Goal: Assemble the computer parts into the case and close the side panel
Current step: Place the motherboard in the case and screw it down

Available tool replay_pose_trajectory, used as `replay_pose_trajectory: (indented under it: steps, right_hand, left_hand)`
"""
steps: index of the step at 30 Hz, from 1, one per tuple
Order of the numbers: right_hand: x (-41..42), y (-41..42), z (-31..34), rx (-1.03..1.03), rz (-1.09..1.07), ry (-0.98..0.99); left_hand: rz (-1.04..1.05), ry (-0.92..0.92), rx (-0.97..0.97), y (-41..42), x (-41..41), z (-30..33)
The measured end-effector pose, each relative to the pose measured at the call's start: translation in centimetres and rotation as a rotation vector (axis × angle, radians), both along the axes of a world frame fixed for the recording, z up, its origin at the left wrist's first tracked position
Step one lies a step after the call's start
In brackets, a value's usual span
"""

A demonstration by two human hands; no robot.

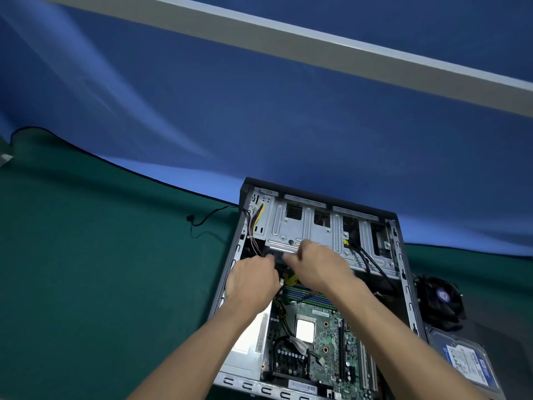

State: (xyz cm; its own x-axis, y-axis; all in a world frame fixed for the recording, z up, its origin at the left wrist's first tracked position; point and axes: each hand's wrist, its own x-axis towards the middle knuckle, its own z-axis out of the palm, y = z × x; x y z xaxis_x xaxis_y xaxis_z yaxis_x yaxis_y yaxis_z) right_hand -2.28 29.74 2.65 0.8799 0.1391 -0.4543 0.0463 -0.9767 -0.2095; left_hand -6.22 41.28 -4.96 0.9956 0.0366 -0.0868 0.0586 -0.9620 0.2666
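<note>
Head view, looking forward and down. Open computer case (pixel 314 284) lying on its side at about 5 o'clock in the frame, side panel off and nowhere in view. Inside, motherboard (pixel 317 342) fitted at the near end, with a bare silver processor (pixel 305 330) at its centre and no cooler on it. Metal drive cage (pixel 311 223) at the far end, toward 12 o'clock of the case.

Left hand (pixel 251 281) and right hand (pixel 314 265) close together just below the cage edge, fingers curled around something small — probably a connector or cable end, though blur hides exactly what. Likely step: seating a plug near the yellow tab (pixel 290 278) by the memory slots.

To do it well: line the plug up squarely before pressing, steady the cable with one hand while the other pushes straight in, and keep the loose black cables (pixel 366 261) away from the slots.

At 3 o'clock of the case, waiting on a dark mat (pixel 490 321): a cooler fan (pixel 441 295) and, nearer, a blue-labelled hard drive (pixel 464 362) — both yet to be installed.

Desk covered in green cloth (pixel 86 255), a thin black cord (pixel 202 223) trailing at 9 o'clock of the case. Beyond, a blue backdrop (pixel 259 111) with a pale beam (pixel 317 41) crossing the top.
</note>
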Motion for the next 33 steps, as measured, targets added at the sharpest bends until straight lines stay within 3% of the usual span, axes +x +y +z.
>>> replay_pose_trajectory:
  steps: [2, 7, 11, 12, 16, 20, 25, 30, 33]
  right_hand:
    - [-0.2, 0.9, 0.1, 0.082, 0.056, 0.107]
    - [-0.1, 1.5, -0.3, -0.174, 0.101, -0.179]
    - [0.9, 0.0, 0.2, 0.064, 0.006, 0.137]
    - [0.7, -0.1, 0.2, 0.072, 0.008, 0.129]
    - [-0.6, 0.1, -0.4, -0.121, -0.005, -0.163]
    - [-0.6, 0.9, 0.1, 0.083, -0.051, 0.075]
    - [-0.1, 0.4, 0.2, -0.048, -0.143, -0.044]
    - [0.2, 1.2, 0.7, 0.101, -0.072, 0.195]
    - [0.1, 2.0, -0.1, -0.036, 0.054, -0.016]
  left_hand:
    - [0.003, 0.011, 0.002, 0.1, 0.1, 0.0]
    - [0.004, -0.001, 0.016, 0.0, -0.1, 0.1]
    - [0.001, -0.008, 0.013, 0.0, 0.0, 0.1]
    - [0.004, -0.012, 0.013, 0.0, 0.0, 0.0]
    - [0.015, -0.017, 0.025, 0.0, -0.1, -0.1]
    - [0.021, 0.009, 0.000, 0.0, -0.1, -0.2]
    - [0.033, -0.018, 0.006, -0.1, -0.1, -0.4]
    - [0.048, 0.011, -0.018, 0.0, -0.2, -0.1]
    - [0.045, 0.012, -0.005, 0.0, -0.2, 0.0]
